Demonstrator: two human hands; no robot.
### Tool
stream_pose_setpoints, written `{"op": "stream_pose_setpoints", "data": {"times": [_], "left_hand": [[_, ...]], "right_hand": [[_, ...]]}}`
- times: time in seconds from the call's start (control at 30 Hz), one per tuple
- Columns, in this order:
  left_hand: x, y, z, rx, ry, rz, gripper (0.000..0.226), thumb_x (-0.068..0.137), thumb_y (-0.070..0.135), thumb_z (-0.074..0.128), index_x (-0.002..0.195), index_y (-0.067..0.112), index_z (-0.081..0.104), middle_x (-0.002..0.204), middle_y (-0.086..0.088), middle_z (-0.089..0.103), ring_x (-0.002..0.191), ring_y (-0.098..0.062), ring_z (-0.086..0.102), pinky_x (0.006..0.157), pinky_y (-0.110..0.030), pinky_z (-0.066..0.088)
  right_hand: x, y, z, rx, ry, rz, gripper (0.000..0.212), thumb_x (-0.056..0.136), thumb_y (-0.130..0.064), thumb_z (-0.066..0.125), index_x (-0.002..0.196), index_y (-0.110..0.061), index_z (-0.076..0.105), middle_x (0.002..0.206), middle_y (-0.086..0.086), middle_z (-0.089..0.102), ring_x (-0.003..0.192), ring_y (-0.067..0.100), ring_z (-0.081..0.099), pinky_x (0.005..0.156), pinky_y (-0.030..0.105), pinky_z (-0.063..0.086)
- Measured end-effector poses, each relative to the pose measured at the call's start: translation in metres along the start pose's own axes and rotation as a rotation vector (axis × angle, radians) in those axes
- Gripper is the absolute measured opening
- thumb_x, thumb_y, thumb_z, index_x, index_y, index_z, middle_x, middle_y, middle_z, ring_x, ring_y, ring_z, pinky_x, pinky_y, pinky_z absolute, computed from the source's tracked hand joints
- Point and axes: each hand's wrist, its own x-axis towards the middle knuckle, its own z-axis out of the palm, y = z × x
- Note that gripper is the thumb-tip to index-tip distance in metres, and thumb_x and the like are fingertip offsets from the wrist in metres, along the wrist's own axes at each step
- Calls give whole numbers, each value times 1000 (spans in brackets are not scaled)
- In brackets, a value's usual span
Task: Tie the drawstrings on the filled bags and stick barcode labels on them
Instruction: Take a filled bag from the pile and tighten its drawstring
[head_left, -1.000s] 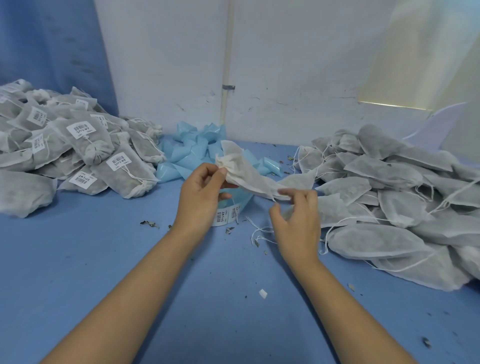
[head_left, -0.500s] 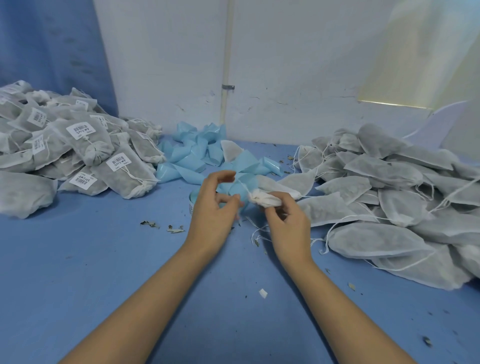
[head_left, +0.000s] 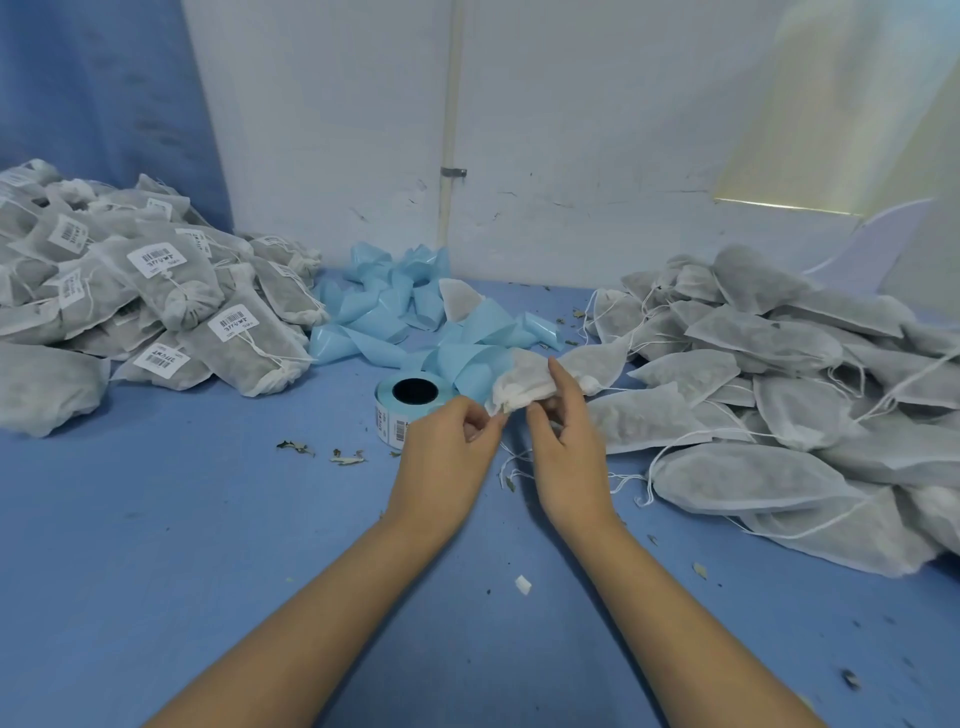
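Note:
A filled white mesh bag (head_left: 524, 382) lies in the middle of the blue table, its gathered neck pointing left. My right hand (head_left: 563, 441) grips that neck, forefinger laid over the top. My left hand (head_left: 452, 441) pinches the drawstring just left of the neck, fingers curled. Thin white strings (head_left: 511, 467) trail down onto the table between my hands. The barcode label roll (head_left: 408, 408) stands just left of the bag, behind my left hand.
A pile of tied, labelled bags (head_left: 156, 312) fills the left side. A heap of unlabelled bags with loose strings (head_left: 779, 389) covers the right. Crumpled blue label backing (head_left: 395, 306) lies at the back by the wall. Leaf crumbs dot the blue table (head_left: 182, 519).
The bag's neck has been drawn tight and lowered from mid-air to the table. My left hand has moved down and right to the string, uncovering the label roll.

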Motion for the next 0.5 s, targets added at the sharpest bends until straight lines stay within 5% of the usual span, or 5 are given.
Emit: {"op": "stream_pose_setpoints", "data": {"times": [0.17, 0.27, 0.33, 0.5], "left_hand": [[-2, 8, 3, -530, -168, -307, 19, 96, 6, 47, 90, 9, 64, 53, 1, 55, 42, -8, 46, 42, -19, 37], [-2, 11, 2, -714, -216, -377, 21, 95, 0, 42, 98, 7, 61, 50, 0, 51, 38, -10, 44, 38, -20, 33], [-3, 13, 2, -757, -241, -397, 22, 94, -2, 41, 96, 10, 60, 49, -1, 49, 37, -12, 43, 38, -21, 32], [-3, 13, 2, -728, -264, -342, 30, 94, -3, 40, 101, 19, 59, 48, 0, 48, 39, -12, 43, 43, -24, 33]], "right_hand": [[-1, -3, 3, 35, 18, 62, 51, 96, -21, 53, 141, -18, 29, 100, -1, 65, 79, -12, 57, 67, 5, 40], [-1, -7, 6, 52, 69, 165, 14, 92, -27, 59, 98, -16, 51, 81, 0, 66, 75, 9, 62, 66, 21, 42], [-3, -9, 7, 108, 24, 218, 18, 92, -20, 57, 75, -14, 61, 69, -1, 65, 68, 15, 58, 64, 26, 43], [-7, -19, 7, 536, -132, 289, 20, 88, -1, 52, 75, 12, 60, 51, 16, 51, 40, 25, 48, 43, 25, 42]]}}
